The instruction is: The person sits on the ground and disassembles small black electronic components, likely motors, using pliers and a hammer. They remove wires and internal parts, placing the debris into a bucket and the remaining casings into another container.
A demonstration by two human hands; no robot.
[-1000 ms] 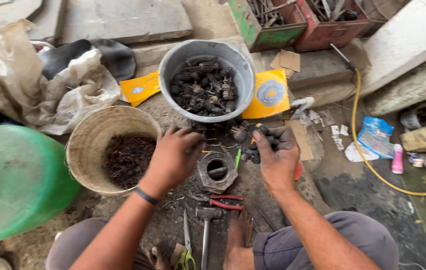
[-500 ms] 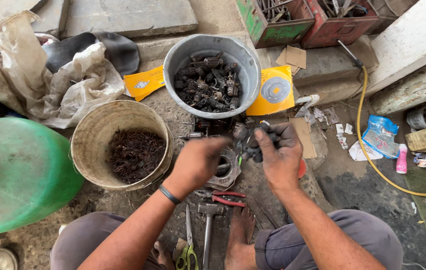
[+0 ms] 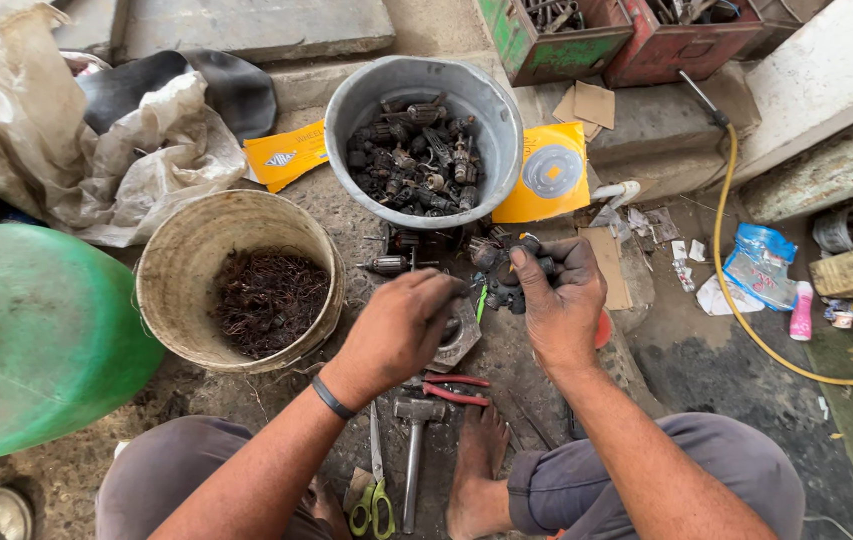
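Hands over the metal block

I see my right hand with fingers clenched around a dark motor part. My left hand curls its fingers onto the metal block just beside. Red pliers lie below them.

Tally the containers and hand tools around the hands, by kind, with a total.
Round grey metal basin of dark motor parts: 1
Round tan bucket of dark wire scrap: 1
Metal tool boxes at the top edge, green and red: 2
Steel hammer: 1
Red-handled pliers: 1
Green-and-yellow-handled scissors: 1
Total: 7
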